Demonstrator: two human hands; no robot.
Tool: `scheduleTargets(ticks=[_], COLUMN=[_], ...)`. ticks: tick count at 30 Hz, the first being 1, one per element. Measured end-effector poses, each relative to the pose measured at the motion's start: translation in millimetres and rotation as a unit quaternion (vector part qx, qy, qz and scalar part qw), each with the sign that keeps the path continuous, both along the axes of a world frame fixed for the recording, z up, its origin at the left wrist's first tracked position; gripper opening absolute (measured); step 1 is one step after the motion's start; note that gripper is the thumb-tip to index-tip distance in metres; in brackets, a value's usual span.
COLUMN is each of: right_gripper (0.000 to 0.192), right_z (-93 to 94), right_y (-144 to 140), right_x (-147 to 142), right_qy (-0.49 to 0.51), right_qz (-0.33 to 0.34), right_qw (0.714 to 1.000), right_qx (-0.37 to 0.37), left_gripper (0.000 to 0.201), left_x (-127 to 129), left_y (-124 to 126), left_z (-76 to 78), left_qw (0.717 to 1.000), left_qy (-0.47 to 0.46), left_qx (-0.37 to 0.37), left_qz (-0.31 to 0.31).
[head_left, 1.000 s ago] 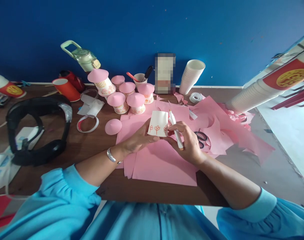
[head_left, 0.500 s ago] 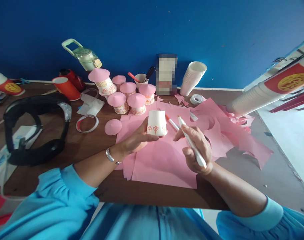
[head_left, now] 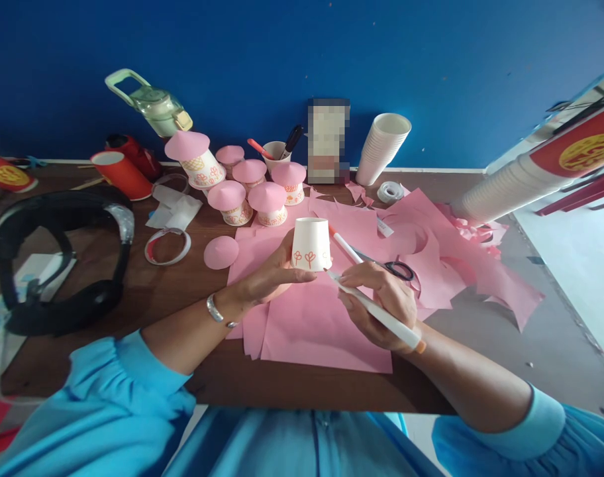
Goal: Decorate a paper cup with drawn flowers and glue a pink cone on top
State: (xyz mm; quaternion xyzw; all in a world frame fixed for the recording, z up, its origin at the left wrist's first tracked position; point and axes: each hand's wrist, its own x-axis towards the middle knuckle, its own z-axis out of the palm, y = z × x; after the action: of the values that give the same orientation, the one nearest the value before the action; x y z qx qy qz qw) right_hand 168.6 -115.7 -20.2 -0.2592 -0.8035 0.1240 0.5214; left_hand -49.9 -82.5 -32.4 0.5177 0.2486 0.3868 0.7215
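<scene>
Between the thumb and fingers of the left hand (head_left: 273, 275), a white paper cup (head_left: 310, 244) sits upside down above the pink sheets (head_left: 326, 334), gripped low on its left side. Two finished orange flowers and one partial mark show on its wall. The right hand (head_left: 390, 291) has its fingers closed around a white marker (head_left: 381, 316), whose tip is at the cup's lower right edge; whether it touches, I cannot tell.

Half a second ago that marker was held clear of the cup, tip upward; since then it has come down and the scissors (head_left: 399, 270), mostly covered then, show both black handles. The left hand's grip looks unchanged.

Just right of the cup lies one other marker (head_left: 349, 248). Beyond, on the left, are six cone roofs (head_left: 267, 196) on decorated cups (head_left: 271, 217), plus one loose cone (head_left: 221, 253). Behind them, one pen cup (head_left: 277, 151) holds two pens, one red and one black. Farther right stands one stack of white cups (head_left: 383, 151).
</scene>
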Motion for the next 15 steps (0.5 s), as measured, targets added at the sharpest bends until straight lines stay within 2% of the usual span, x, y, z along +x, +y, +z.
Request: scheduleTargets(ticks=[2,9,15], right_gripper=[0.019,0.021,0.022], right_z=[-1.5,-2.5,-0.6], right_y=[0.8,3.0,3.9], right_x=[-1.3,-1.6,-0.7], right_qy=[-0.007,-0.031,-0.043], right_qz=[-0.009,-0.015,-0.033], right_qw=[1.0,0.999,0.998], right_qx=[0.012,0.04,0.034], left_gripper=[0.032,0.069,0.081], left_x=[-0.2,0.0,-0.1], left_y=[0.5,1.7,2.3], left_z=[-1.1,-6.3,-7.8], left_qw=[1.0,1.0,0.999], left_qy=[0.005,0.021,0.049], left_qx=[0.007,-0.012,-0.015], left_qz=[0.005,0.02,0.015])
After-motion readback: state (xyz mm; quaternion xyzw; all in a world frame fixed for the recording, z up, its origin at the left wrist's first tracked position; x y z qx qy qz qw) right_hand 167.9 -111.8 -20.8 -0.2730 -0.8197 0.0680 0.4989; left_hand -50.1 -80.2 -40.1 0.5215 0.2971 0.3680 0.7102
